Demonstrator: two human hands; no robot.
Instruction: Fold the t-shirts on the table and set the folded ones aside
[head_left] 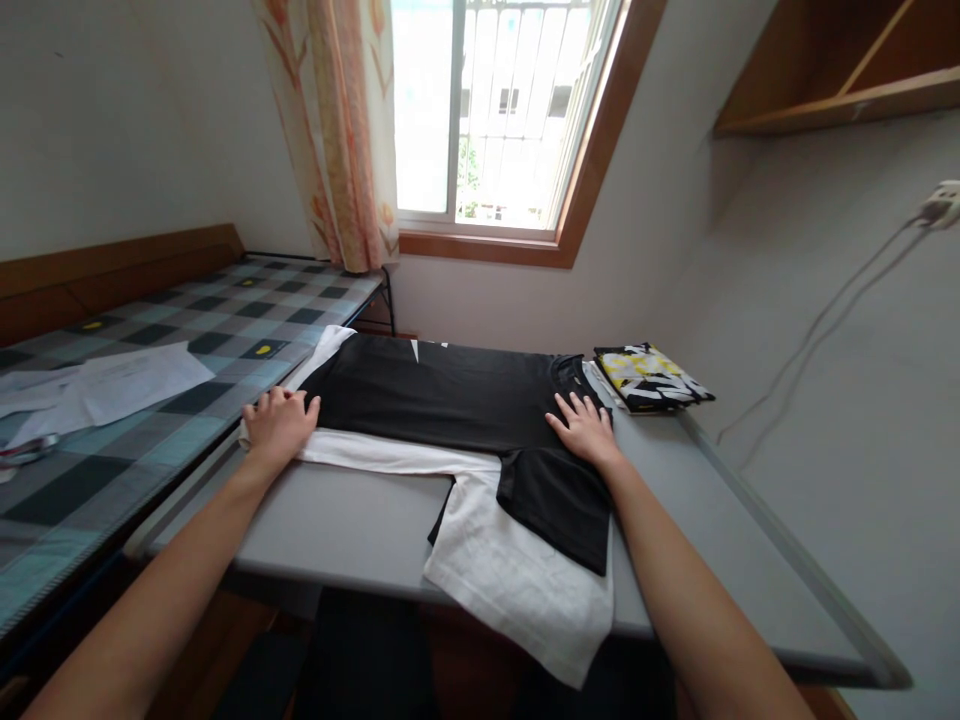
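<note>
A black shirt [442, 390] lies spread sideways on a grey table [352, 520], its collar toward the right. Beneath it a white shirt [525, 560] shows along the near side, and its sleeve hangs over the table's front edge. My left hand [281, 425] rests on the hem end of the shirts, fingers apart. On the black shirt near the collar, my right hand [583, 428] lies flat with its fingers spread. Neither hand holds anything.
Folded yellow, black and white cloth [652, 378] sits at the table's back right. Left of the table is a bed with a checked cover [180, 330] and papers [112, 390]. Behind are a curtain [345, 130] and window; a shelf [862, 105] hangs upper right.
</note>
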